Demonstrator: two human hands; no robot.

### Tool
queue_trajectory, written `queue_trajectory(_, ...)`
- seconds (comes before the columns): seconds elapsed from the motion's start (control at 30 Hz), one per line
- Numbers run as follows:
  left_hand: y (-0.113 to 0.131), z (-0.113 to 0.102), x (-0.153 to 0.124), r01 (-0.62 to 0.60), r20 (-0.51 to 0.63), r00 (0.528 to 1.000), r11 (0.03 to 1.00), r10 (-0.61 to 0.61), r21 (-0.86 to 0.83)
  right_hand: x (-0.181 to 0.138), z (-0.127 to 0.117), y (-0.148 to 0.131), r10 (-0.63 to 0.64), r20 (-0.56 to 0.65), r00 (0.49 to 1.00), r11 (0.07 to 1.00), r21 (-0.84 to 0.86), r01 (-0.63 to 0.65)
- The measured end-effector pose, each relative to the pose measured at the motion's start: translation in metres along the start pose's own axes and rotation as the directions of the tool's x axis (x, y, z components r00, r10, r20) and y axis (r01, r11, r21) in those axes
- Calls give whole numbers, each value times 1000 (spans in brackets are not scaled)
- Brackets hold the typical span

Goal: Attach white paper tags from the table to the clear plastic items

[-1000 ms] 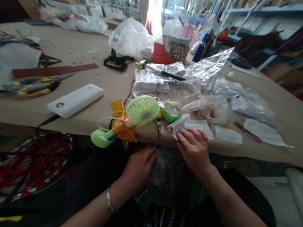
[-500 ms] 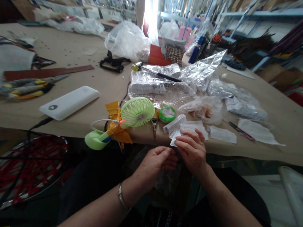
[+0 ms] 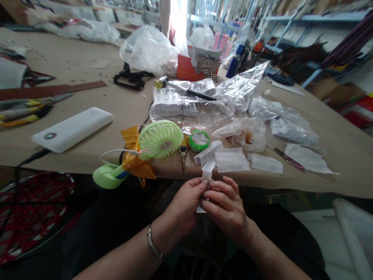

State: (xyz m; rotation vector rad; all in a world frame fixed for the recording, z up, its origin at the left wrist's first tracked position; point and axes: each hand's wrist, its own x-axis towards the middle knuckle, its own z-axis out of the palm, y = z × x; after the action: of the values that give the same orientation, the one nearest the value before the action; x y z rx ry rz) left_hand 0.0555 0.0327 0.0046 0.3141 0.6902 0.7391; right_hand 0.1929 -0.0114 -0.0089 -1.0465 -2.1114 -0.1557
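Observation:
A small white paper label (image 3: 207, 176) is held between my two hands just off the table's front edge; its lower end shows below the fingers. My left hand (image 3: 185, 204) pinches it between thumb and fingers. From the other side, my right hand (image 3: 230, 212) has curled fingers against the same label, partly hiding it. Right behind them lie a folded strip of labels (image 3: 208, 155) and a stack of printed labels (image 3: 232, 160). A pointed metal-tipped tool (image 3: 183, 155) and a green round tub (image 3: 199, 140) with white stuff inside are close by.
A green fan (image 3: 161, 139) is fixed with orange tape at the edge, left of my hands. Farther left lies a white power bank (image 3: 74, 128). Behind are a hammer (image 3: 186, 90) and plastic bags (image 3: 148, 50); a pink-handled cutter (image 3: 288, 158) lies to the right.
My right hand has drawn back from the label strip toward my left hand, and a white label now sits between both hands. The view has shifted slightly to the right.

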Motion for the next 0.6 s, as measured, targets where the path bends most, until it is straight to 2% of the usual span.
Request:
queue_trajectory(0.1, -1, 1, 1, 7, -47, 999, 997, -4, 74, -2, -8, 17, 75, -39, 996, 994, -79, -77)
queue_trajectory(0.2, -1, 2, -1, 38, -111, 994, 983, -19, 180, -3, -15, 41, 183, -50, 982, 939, -287, -190)
queue_trajectory(0.3, -3, 1, -3, 42, -131, 991, 971, -11, 235, -2, -18, 54, 194, -30, 981, 889, -418, -189)
queue_trajectory(0.4, -6, 0, -3, 59, -142, 990, 965, -23, 255, -3, -18, 56, 180, -50, 982, 891, -415, -184)
queue_trajectory(0.6, -6, -1, -2, 110, -158, 985, 960, -71, 257, -5, -19, 61, 195, -104, 975, 935, -280, -217)
